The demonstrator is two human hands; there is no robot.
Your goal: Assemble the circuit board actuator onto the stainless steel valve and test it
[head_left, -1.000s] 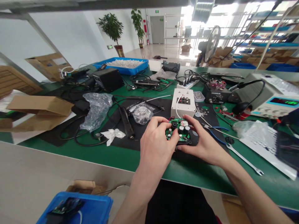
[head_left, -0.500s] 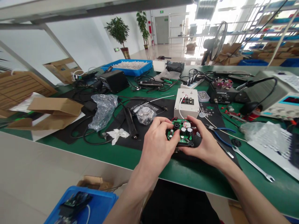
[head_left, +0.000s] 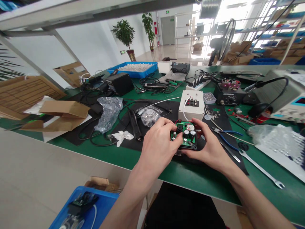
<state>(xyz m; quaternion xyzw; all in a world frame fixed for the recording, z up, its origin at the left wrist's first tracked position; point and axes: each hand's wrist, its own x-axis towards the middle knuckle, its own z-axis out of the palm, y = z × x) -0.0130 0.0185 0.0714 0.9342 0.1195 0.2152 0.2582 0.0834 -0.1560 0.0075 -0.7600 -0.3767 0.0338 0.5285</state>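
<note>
Between my two hands is a green circuit board [head_left: 187, 140] in a black housing, with several capacitors and a round black part on its top. My left hand [head_left: 162, 140] is closed on its left side, thumb and fingers at the components. Around the right side and near edge curl the thumb and fingers of my right hand [head_left: 207, 143]. The board is held face up over the black mat, just in front of a white box [head_left: 191, 109] with a small terminal panel and a white cable. My fingers hide parts of the board's edges.
To the right lie blue-handled pliers [head_left: 226, 140], tweezers [head_left: 232, 153] and a wrench [head_left: 262, 169]. A small tray of metal parts [head_left: 209, 98] stands behind. At left are bubble wrap [head_left: 109, 113], a black handheld tool [head_left: 135, 125] and an opened cardboard box [head_left: 62, 111]. A blue bin [head_left: 71, 203] is below.
The whole view has shifted slightly, so the bench things appear a little further right. Both hands keep the same hold on the circuit board.
</note>
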